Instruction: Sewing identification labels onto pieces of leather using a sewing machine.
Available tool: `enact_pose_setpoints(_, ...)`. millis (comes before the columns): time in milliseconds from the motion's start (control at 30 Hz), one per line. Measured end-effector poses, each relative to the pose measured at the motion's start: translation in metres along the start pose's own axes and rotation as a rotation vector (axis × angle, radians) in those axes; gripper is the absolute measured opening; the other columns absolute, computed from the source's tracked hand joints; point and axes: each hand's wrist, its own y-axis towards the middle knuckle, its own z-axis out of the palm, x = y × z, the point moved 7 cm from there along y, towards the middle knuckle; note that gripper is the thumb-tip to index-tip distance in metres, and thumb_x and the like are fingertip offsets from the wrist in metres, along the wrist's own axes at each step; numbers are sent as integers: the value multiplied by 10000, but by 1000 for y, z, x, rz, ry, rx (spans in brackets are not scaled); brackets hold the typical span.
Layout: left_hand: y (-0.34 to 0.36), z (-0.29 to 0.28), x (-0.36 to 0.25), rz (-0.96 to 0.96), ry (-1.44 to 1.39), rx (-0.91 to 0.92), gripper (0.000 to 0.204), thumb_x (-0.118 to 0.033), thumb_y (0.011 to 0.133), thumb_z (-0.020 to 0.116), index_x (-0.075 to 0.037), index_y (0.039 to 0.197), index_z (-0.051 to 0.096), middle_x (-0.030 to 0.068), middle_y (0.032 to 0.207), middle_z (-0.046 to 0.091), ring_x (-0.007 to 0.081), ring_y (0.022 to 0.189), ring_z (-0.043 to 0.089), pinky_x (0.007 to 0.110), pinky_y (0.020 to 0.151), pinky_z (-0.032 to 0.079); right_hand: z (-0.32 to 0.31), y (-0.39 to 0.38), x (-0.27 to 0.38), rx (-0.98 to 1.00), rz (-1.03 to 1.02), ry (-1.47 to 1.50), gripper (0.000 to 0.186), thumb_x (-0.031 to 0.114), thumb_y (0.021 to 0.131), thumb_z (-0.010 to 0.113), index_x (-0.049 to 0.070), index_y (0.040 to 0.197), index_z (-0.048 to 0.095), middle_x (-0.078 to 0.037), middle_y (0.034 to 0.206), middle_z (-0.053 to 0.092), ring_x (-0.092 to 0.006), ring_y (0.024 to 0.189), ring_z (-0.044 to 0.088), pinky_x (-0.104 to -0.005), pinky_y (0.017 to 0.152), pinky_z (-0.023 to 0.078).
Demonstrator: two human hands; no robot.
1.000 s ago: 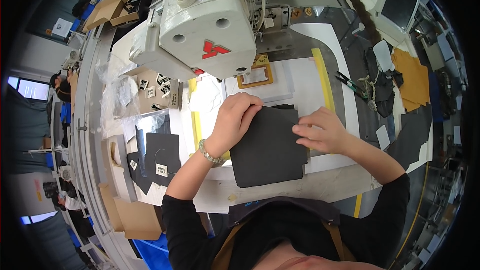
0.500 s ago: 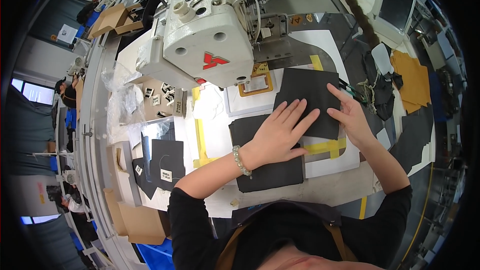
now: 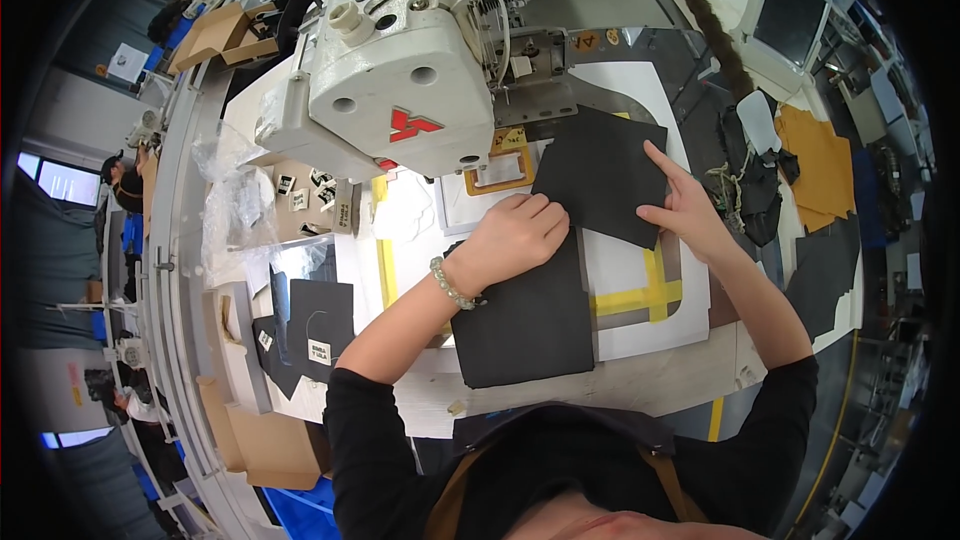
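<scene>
A black flat panel (image 3: pixel 608 178), like leather or stiff cloth, is tilted over the machine's work surface between my hands. My left hand (image 3: pixel 515 238) has its fingers curled in at the panel's lower left corner, pinching it. At the right edge, my right hand (image 3: pixel 685 210) holds the panel, index finger and thumb apart on its top face and the other fingers partly hidden. A second black piece, a stack (image 3: pixel 525 325) of similar panels, lies below my left hand and wrist. Behind the panel is a small yellow-rimmed frame (image 3: pixel 502 172) under the sewing machine head (image 3: pixel 395 90).
A white template sheet (image 3: pixel 640 280) with yellow tape (image 3: pixel 635 298) lies beneath. To the left are a box of small labels (image 3: pixel 345 208), clear plastic wrap (image 3: pixel 235 210) and a labelled black piece (image 3: pixel 322 325). Tan pieces (image 3: pixel 818 165) and a screen (image 3: pixel 790 10) stand right.
My left hand has gone from spread flat on the panel to curled at its lower left corner. The panel has turned and its lower edge has moved up, uncovering more of the taped sheet.
</scene>
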Motion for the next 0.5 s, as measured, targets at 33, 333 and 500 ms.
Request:
enact_pose_setpoints(33, -2, -2, 1, 10, -28, -17, 117, -69, 699, 645, -47, 813, 625, 22, 773, 534, 162, 759, 580, 277, 695, 512, -1, 5, -2, -1, 2, -1, 869, -50, 791, 678, 90, 1535, 254, -41, 987, 599, -58, 653, 516, -222, 616, 467)
enact_pose_setpoints(333, -17, -12, 9, -30, -107, -74, 172, -45, 707, 653, -18, 876, 640, 50, 860, 601, 187, 856, 640, 284, 693, 550, 5, 21, 10, 24, -3, -279, 879, -43, 752, 678, 120, 1529, 301, 57, 762, 341, -32, 607, 306, -197, 548, 320)
enact_pose_setpoints(500, -10, 0, 5, -21, -240, 32, 251, -48, 735, 646, -16, 984, 663, 84, 972, 660, 229, 892, 671, 319, 741, 569, -14, 10, 4, -11, -19, -324, 903, -40, 733, 680, 131, 1533, 299, 53, 835, 372, -39, 621, 303, -191, 554, 301)
